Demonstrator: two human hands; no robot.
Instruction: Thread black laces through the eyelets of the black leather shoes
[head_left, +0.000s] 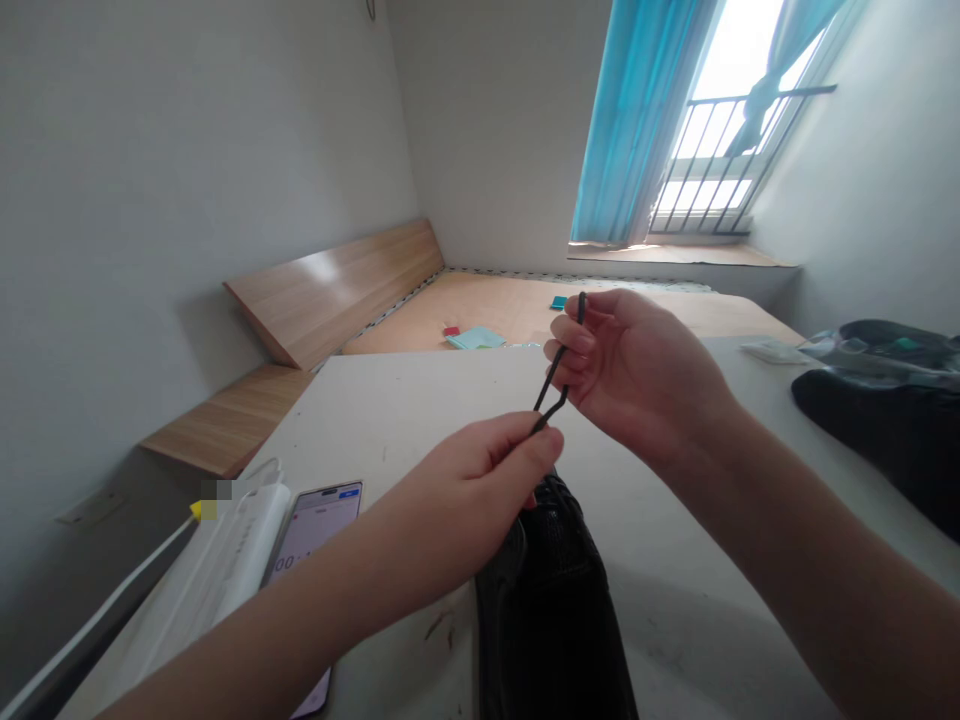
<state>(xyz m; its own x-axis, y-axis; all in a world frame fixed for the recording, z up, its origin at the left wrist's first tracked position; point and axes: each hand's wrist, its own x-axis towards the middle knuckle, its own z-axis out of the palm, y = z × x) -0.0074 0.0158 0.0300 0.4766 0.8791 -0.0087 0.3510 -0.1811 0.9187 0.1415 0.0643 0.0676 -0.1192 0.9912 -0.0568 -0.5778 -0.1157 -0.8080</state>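
A black shoe (570, 620) lies on the white table in front of me, running out of view at the bottom edge. From its upper end rises a dark shoelace (550, 385), drawn up into a narrow loop. My left hand (480, 480) pinches the base of that loop between thumb and fingers, right over the shoe, hiding part of it. Higher and to the right, my right hand (622, 365) has its fingers curled round the top of the loop and holds it taut. A small red patch shows beneath my left thumb.
On the white table (390, 390), a lit phone (322, 520) and a white power strip (232, 570) with cables lie at left. Another black item (877, 430) and clear plastic packaging (772, 350) are at right. Behind stands a bed (405, 310) with a wooden headboard (352, 290).
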